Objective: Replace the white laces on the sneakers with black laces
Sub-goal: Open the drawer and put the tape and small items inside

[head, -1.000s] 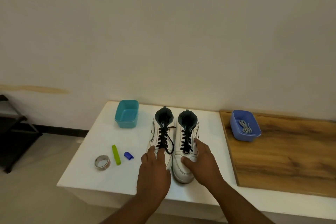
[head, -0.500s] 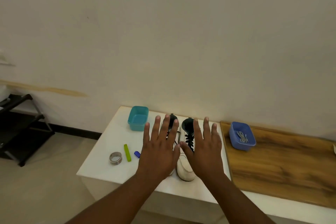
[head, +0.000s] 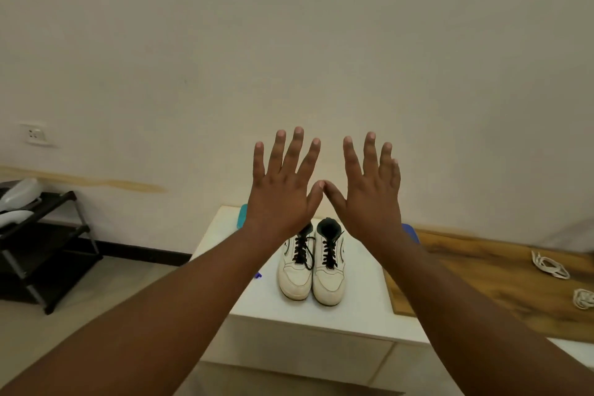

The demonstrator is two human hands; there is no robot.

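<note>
Two white sneakers stand side by side on the white table (head: pixel 360 312), toes toward me. The left sneaker (head: pixel 295 270) and the right sneaker (head: pixel 328 273) both carry black laces (head: pixel 329 252). My left hand (head: pixel 283 190) and my right hand (head: pixel 369 193) are raised in the air above and in front of the shoes, fingers straight and spread, backs toward me, thumb tips touching. Neither hand holds anything. White laces (head: pixel 549 265) lie in loose coils on the wooden board (head: pixel 482 280) at the right.
A teal tub (head: pixel 241 216) and a blue tub (head: pixel 410 231) peek out behind my wrists. A small blue piece (head: pixel 257 275) lies by my left forearm. A black shoe rack (head: pixel 38 244) stands at the left on the floor. A second white lace bundle (head: pixel 583 297) lies on the board.
Both hands left the sneakers and rose into the air with fingers spread. The view pulled back and tilted up, so the table sits lower and farther away.
</note>
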